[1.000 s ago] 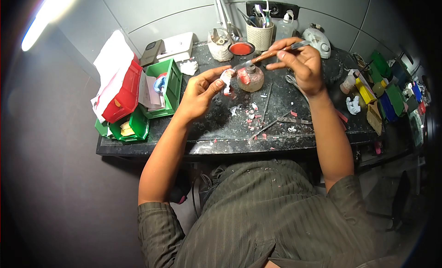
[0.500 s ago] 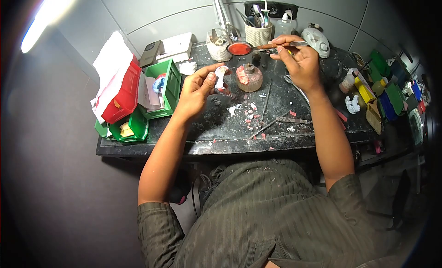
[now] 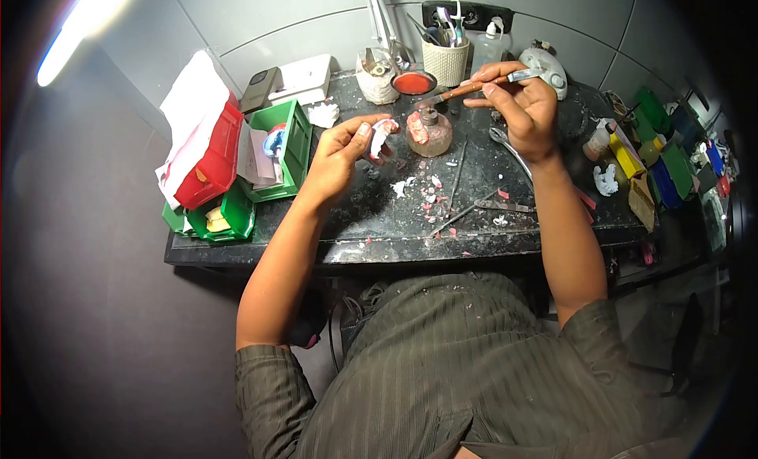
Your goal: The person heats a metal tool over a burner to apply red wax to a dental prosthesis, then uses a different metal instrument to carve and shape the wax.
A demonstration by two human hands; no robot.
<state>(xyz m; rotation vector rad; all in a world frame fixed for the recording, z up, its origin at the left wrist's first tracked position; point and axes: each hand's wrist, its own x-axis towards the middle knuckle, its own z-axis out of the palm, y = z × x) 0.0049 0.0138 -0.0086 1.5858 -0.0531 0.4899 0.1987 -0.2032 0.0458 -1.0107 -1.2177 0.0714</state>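
My left hand [image 3: 343, 153] is closed on a small dental piece [image 3: 382, 137], white with pinkish-red parts. A wax knife [image 3: 466, 89] with a brown handle is gripped in my right hand [image 3: 517, 108], slanting down to the left. Its blade end is just above the top of the glass spirit burner [image 3: 429, 134], which has pink wax stuck on its side. I cannot make out a flame. Behind the burner, a round dark-rimmed dish [image 3: 414, 83] holds red wax.
Scraps and slim metal tools [image 3: 458, 175] lie on the dark worktable [image 3: 355, 252]. Green bins [image 3: 294, 147] and a red bin [image 3: 212, 163] stand at left. At the back are a toothbrush cup [image 3: 444, 63] and a white jar [image 3: 377, 84]; boxes [image 3: 625, 153] crowd the right.
The wax knife's blade has left the red wax dish and come down to the burner's top. My right hand has tilted and shifted slightly right. My left hand keeps its hold.
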